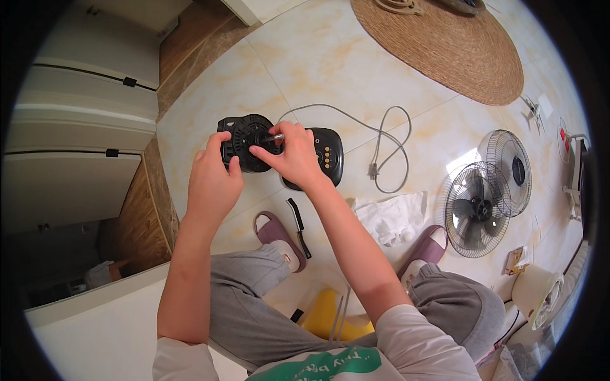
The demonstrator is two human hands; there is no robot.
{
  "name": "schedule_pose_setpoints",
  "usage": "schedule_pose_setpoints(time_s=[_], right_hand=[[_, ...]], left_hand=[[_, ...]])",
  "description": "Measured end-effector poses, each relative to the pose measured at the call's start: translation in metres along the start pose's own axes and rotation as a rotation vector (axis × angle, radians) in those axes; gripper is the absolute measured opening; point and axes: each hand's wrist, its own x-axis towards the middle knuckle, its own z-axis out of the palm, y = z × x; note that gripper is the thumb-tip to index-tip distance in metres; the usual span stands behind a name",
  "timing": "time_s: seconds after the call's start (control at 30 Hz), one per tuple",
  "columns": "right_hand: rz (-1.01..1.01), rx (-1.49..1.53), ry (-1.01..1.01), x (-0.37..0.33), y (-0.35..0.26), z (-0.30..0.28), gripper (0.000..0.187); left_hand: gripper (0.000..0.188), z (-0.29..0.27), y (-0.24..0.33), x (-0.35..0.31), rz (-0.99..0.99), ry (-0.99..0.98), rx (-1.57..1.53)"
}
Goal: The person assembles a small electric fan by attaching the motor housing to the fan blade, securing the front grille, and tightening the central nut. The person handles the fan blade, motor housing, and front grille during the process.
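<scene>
A black fan motor head (249, 141) with a slotted round front sits at the top of a fan stand, above its dark base (328, 159) with a column of yellowish buttons. My left hand (215, 168) grips the head's left side, thumb in front and fingers round the edge. My right hand (293, 152) is closed around the short metal shaft (276, 137) sticking out of the front, its thumb against the black housing. Whether a small part is also between those fingers is hidden. Below the base lies a slim black brush-like tool (297, 227).
A grey cord (381, 132) with a plug loops to the right of the base. A white cloth (394, 219) lies near my right foot. Fan blades with a wire grille (476, 209) and another grille (522, 171) rest further right. A yellow object (327, 314) is between my legs.
</scene>
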Motion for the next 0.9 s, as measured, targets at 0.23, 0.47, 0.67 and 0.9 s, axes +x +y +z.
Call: schedule_pose_setpoints(time_s=[0.23,0.47,0.67,0.9], right_hand=[[-0.045,0.032,0.071,-0.001,-0.001,-0.005,0.041],[-0.046,-0.057,-0.001,0.000,0.001,-0.008,0.045],[0.008,0.119,0.048,-0.004,0.001,-0.010,0.044],[-0.083,-0.009,0.083,0.000,-0.001,-0.001,0.037]], left_hand=[[0.038,-0.003,-0.003,0.002,0.021,0.009,0.017],[0.039,-0.002,-0.001,-0.001,0.014,-0.003,0.060],[0.039,-0.002,-0.002,0.000,0.030,0.023,-0.024],[0.038,-0.001,-0.002,0.001,0.039,0.009,0.062]])
